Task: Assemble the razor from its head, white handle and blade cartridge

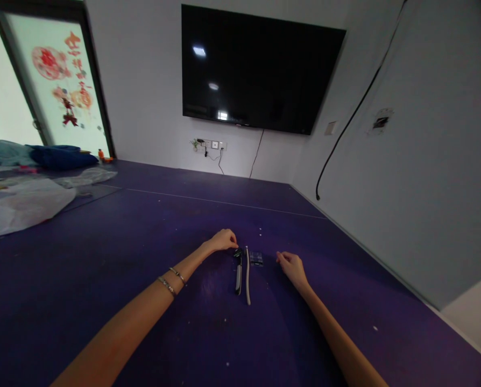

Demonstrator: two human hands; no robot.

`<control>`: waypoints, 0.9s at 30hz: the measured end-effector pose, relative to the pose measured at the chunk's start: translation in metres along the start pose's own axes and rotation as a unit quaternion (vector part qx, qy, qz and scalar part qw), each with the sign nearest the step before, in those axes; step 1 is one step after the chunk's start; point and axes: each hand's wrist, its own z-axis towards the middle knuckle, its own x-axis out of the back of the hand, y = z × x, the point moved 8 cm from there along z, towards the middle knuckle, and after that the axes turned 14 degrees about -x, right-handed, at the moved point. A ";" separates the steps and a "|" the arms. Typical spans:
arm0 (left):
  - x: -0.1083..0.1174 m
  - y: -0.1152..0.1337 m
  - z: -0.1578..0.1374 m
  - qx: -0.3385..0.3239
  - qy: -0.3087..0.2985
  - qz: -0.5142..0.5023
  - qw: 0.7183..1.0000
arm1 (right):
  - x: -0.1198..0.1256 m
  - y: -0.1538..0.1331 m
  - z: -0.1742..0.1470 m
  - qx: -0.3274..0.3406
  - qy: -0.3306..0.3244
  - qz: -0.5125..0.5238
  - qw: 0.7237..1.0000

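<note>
My left hand [224,239] is closed, its fingertips at the dark upper end of a slim black-and-silver tool [239,277] lying lengthwise on the purple surface. Whether those fingers grip the tool or something small cannot be made out. Just right of the tool lies a thin pale, slightly bent rod or tube [247,277]. Beside its upper end is a small dark bluish packet or card [256,258] with a faint grid pattern. My right hand [292,267] rests to the right of the packet, apart from it, with fingers curled together and nothing visible in them.
The purple surface [184,333] reaches to the walls, with small white specks on it. Clear plastic sheeting [26,201] and folded blue cloth [63,157] lie at the left. A black cable [347,121] hangs at the right, and a television [260,70] is on the back wall.
</note>
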 end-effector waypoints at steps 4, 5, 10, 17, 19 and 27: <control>-0.006 0.003 0.010 0.043 -0.025 0.023 0.998 | 0.000 -0.001 -0.001 0.000 0.000 0.001 1.000; -0.007 0.004 0.011 0.053 -0.033 0.029 0.998 | 0.000 0.000 -0.001 0.001 0.000 0.003 1.000; -0.012 0.007 0.016 0.101 -0.069 0.056 0.991 | 0.000 0.001 0.000 0.006 0.002 0.020 1.000; -0.012 0.005 0.017 0.155 -0.069 0.082 0.982 | 0.000 0.002 0.001 0.008 0.004 0.030 1.000; -0.013 0.001 0.017 0.168 -0.062 0.084 0.980 | 0.000 0.002 0.001 0.004 0.003 0.032 0.999; -0.012 -0.019 0.017 0.214 -0.005 0.057 0.975 | -0.001 0.004 0.002 0.004 0.000 0.038 0.999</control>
